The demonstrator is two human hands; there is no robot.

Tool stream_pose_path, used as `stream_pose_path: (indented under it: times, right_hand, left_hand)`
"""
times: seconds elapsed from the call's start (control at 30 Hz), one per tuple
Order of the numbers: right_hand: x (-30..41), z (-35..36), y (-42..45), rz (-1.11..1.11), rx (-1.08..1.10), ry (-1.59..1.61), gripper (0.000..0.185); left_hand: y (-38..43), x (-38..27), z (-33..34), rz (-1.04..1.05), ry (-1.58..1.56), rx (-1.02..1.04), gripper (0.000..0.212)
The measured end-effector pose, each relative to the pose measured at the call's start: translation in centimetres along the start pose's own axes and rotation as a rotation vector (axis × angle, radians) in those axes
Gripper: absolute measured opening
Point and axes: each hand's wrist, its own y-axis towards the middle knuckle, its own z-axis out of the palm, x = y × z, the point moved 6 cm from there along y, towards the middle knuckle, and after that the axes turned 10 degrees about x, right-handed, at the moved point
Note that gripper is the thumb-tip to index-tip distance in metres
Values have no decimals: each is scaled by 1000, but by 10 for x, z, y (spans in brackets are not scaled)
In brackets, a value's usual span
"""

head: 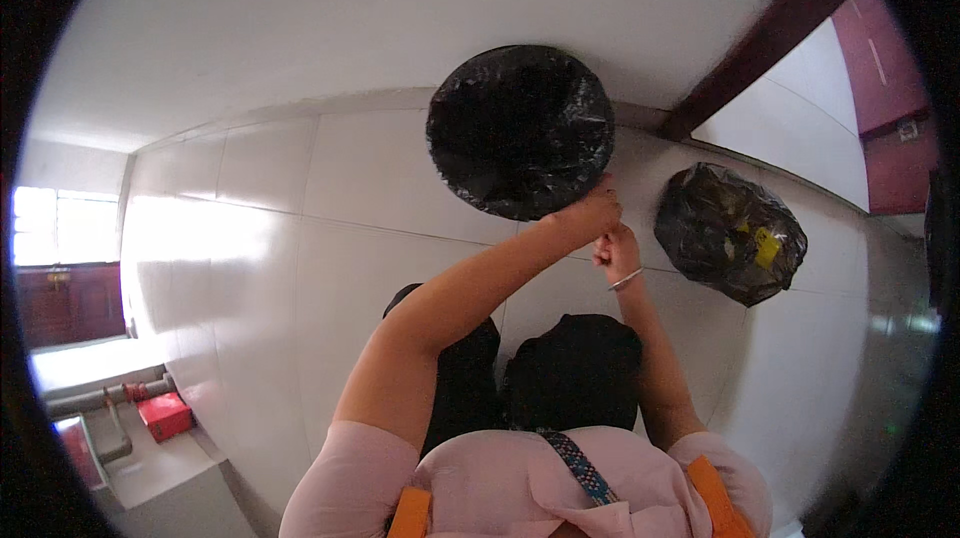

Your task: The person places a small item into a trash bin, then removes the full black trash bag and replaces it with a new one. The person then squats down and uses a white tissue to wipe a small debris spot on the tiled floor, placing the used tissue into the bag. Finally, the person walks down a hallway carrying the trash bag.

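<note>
A round bin lined with a black plastic bag point(521, 133) stands on the tiled floor against the white wall. At its lower right rim is my left hand point(596, 209), fingers bent near the bag's edge; whether it grips the plastic is hard to see. Just below, close to it, my right hand point(619, 249) has its fingers curled, with a bangle on the wrist; what lies in them cannot be made out. To the right, a black plastic bag point(727, 234) with rubbish and a yellow piece showing through it rests on the floor.
A dark wooden door frame point(757, 50) rises from the floor at the upper right. At the lower left are grey pipes point(112, 433) and a red box point(165, 416) on a ledge. A brown door point(71, 303) is at the far left. My knees point(574, 373) are below the hands.
</note>
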Motion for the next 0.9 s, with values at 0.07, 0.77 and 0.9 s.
stream_pose_path:
  times: [0.07,0.77,0.9]
  right_hand:
    - [1,18,-6,165,86,456,27]
    - [37,-12,-8,-769,-387,-1462,24]
    - [-9,-60,31,-47,122,5,26]
  left_hand:
    - [-5,1,-6,43,22,-74,8]
    - [30,-12,30,18,-6,155,15]
    - [34,-13,24,55,-12,120,17]
